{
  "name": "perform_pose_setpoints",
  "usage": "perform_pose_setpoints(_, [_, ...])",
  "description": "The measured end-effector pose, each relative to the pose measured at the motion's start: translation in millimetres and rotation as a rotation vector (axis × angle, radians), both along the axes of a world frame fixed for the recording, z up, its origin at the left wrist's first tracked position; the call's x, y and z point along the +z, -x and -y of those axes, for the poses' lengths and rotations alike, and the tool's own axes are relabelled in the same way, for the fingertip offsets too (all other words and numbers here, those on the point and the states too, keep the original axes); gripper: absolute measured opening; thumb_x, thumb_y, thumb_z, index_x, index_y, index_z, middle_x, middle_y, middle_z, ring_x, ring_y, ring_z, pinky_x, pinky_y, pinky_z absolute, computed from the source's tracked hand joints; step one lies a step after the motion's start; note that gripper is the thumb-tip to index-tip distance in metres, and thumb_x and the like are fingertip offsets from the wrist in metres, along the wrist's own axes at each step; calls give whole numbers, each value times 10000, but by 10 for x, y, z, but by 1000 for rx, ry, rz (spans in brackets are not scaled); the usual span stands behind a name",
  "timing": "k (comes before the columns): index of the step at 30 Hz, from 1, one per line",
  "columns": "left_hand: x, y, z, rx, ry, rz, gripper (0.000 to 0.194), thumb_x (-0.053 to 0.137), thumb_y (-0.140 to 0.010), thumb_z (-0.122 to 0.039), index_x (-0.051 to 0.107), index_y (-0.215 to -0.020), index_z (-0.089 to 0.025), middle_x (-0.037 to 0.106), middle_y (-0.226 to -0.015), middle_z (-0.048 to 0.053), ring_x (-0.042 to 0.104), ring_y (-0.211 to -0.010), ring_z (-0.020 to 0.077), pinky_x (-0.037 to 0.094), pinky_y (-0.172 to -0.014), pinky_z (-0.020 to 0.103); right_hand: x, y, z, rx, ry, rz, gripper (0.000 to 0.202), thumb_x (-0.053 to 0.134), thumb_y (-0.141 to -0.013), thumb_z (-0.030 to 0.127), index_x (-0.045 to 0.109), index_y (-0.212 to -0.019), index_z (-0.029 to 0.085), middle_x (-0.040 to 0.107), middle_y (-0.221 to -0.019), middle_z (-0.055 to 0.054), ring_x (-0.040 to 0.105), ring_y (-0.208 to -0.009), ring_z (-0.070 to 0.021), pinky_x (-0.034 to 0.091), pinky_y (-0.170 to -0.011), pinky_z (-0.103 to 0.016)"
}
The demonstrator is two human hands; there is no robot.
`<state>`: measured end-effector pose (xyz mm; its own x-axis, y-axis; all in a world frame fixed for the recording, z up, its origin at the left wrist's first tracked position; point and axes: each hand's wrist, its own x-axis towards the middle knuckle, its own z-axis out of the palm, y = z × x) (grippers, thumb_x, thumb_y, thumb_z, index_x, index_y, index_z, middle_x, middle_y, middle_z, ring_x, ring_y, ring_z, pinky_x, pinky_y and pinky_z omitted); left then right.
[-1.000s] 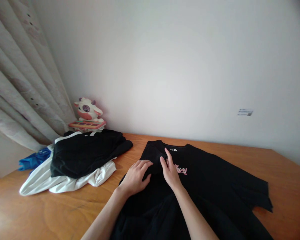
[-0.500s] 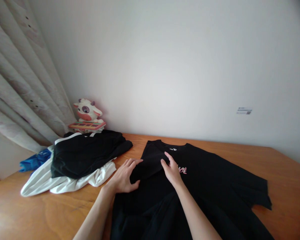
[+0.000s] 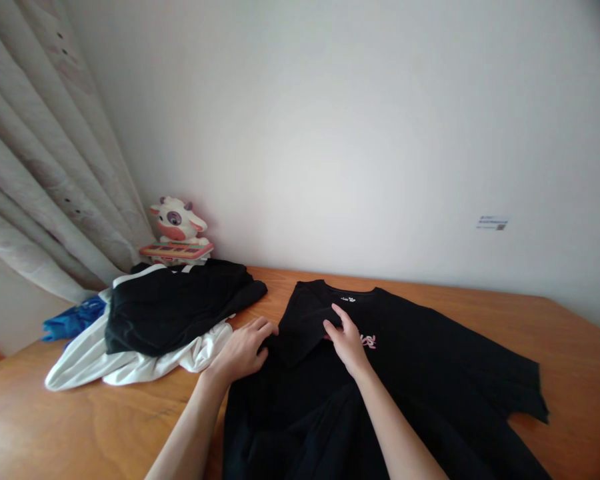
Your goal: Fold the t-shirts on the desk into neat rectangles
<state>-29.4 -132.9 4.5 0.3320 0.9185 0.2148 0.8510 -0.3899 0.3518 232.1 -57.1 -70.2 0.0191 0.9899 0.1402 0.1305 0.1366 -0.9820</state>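
A black T-shirt (image 3: pixel 420 360) lies spread on the wooden table, its neckline toward the wall and its right-side sleeve stretched out. Pink and white lettering shows on its chest, partly behind my right hand. The left-side sleeve is folded inward over the body. My left hand (image 3: pixel 247 347) is closed on the shirt's left edge, fingers bent at the fold. Between the thumb and fingers of my right hand (image 3: pixel 346 339) is the end of the folded sleeve, near the lettering.
Left of the shirt lies a pile of black clothing (image 3: pixel 175 310) and white clothing (image 3: pixel 145 373), with a blue cloth (image 3: pixel 75 319) beside it. A cow toy with a keyboard (image 3: pixel 177 230) stands behind the pile. Curtains (image 3: pixel 45 147) hang at the left; the wall (image 3: pixel 355 133) borders the wooden table (image 3: pixel 95 427).
My left hand's fingers have closed from a spread pose onto the shirt's left edge. The folded sleeve piece is lifted a little between my hands. My right hand has hardly moved.
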Motion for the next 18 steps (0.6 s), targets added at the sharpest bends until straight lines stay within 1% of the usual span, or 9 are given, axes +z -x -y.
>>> perform_pose_setpoints(2, [11,-21,2,-24,-14,-38,267,595,-759,-124,667,-964,-280,678,-984,39,658,-943,248,480,-833,323,9,8,11,-34,15,5,672,568,-841,431,501,-1451,157,736,-825,-53,712,-660,-257,608,-661,-408])
perform_pose_setpoints(4, [4,-69,-2,-33,-42,-66,139,616,-781,-184,657,-885,-265,659,-910,42,633,-898,247,479,-796,324,16,-3,32,-116,-58,146,577,554,-841,382,559,-1378,172,730,-903,-80,711,-718,-265,601,-723,-423])
perform_pose_setpoints(5, [-10,-96,-5,-38,-61,-61,133,623,-773,-189,652,-880,-263,655,-913,43,621,-906,247,479,-797,325,19,-12,47,-175,-127,249,519,551,-834,346,596,-1323,179,721,-978,-103,709,-804,-278,590,-785,-436])
perform_pose_setpoints(7, [-65,-146,-12,-50,-100,-18,214,624,-740,-162,652,-926,-264,656,-958,45,604,-943,249,480,-824,332,26,-28,82,-297,-273,451,423,551,-817,281,643,-1219,189,668,-1162,-151,656,-1033,-315,543,-903,-465])
perform_pose_setpoints(9, [-145,-179,-21,-40,-116,56,287,603,-725,-135,651,-979,-260,656,-954,43,607,-917,238,486,-823,334,49,-24,110,-361,-364,587,372,548,-827,262,648,-1179,195,610,-1265,-167,577,-1174,-337,506,-941,-481])
perform_pose_setpoints(11, [-223,-187,-29,-34,-101,122,288,582,-725,-126,658,-973,-250,651,-902,38,614,-846,218,491,-779,322,103,17,106,-359,-379,655,329,535,-861,276,644,-1163,204,601,-1269,-152,565,-1179,-327,495,-921,-467])
perform_pose_setpoints(13, [-273,-172,-33,-52,-72,168,258,570,-729,-129,670,-939,-240,642,-863,35,615,-792,201,491,-733,306,195,101,49,-302,-327,721,262,521,-890,268,658,-1106,215,623,-1238,-124,585,-1144,-295,479,-922,-439])
perform_pose_setpoints(16, [-291,-132,-39,-85,-57,219,255,567,-723,-129,689,-925,-226,645,-871,43,624,-797,197,496,-721,297,367,286,-146,-187,-235,819,183,527,-910,223,685,-1002,231,671,-1175,-83,613,-1098,-248,447,-949,-400])
perform_pose_setpoints(18, [-290,-106,-52,-96,-50,265,253,569,-718,-126,698,-913,-222,652,-874,47,627,-804,196,498,-716,292,461,422,-324,-147,-220,853,187,533,-920,206,691,-1016,234,692,-1157,-70,620,-1089,-233,434,-959,-385])
